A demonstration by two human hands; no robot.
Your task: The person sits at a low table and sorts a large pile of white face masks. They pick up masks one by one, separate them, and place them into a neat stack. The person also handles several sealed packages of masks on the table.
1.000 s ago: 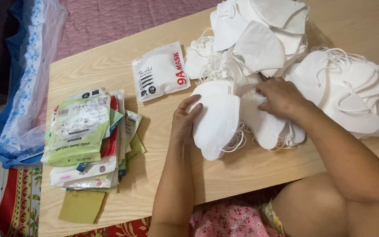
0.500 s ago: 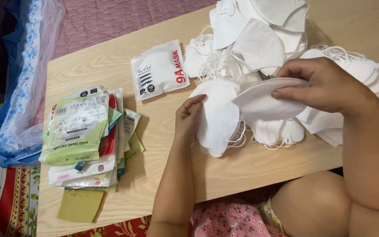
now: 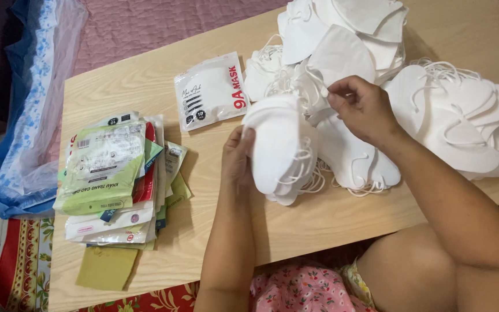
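a blue and clear plastic bag (image 3: 27, 115) hangs off the left edge of the tabletop (image 3: 140, 86). just inside that edge, toward the near left corner, lies a stack of flat packets (image 3: 114, 179), green and white ones on top, with an olive-green sheet (image 3: 106, 267) poking out at the near edge. further in, toward the far edge, a single white sealed pouch (image 3: 210, 91) lies flat and apart from the stack. near the middle of the tabletop the left hand (image 3: 237, 159) stands with its fingers pressed against the side of a small stack of white masks (image 3: 281, 147), steadying it on edge; the ear loops trail out beneath. just right of it the right hand (image 3: 362, 107) is closed in a pinch on a white ear loop (image 3: 319, 81) above the stack. behind and right of the hands, loose piles of white masks (image 3: 457, 115) spread over the far right corner and right edge.
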